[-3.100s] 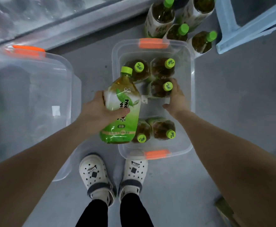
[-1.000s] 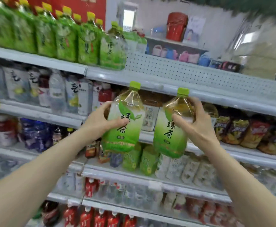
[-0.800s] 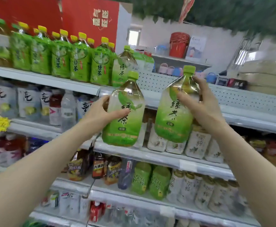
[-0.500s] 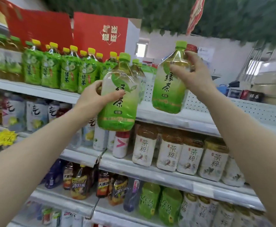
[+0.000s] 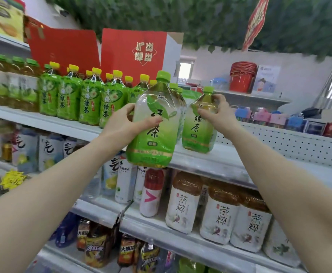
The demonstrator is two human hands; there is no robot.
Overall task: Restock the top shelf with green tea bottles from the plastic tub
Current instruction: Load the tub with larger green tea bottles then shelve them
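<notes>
Right hand (image 5: 218, 113) pinched first bottle (image 5: 197, 133) apparently resting on top shelf (image 5: 210, 160); left hand (image 5: 121, 127) gripped second bottle (image 5: 153, 138) (unshelved) just beside it.

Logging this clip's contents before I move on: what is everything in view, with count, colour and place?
Nearer green tea bottle: one, green label and cap, before the top shelf edge.
Farther green tea bottle: one, green, base at the top shelf.
Yellow-capped bottles: many, green, top shelf, left.
Cartons: two, red, behind those bottles.
White-labelled bottles: several, amber, second shelf.
Buckets: one stack, red, back shelf.
Left hand: one, grips nearer bottle.
Right hand: one, holds farther bottle's shoulder.
</notes>
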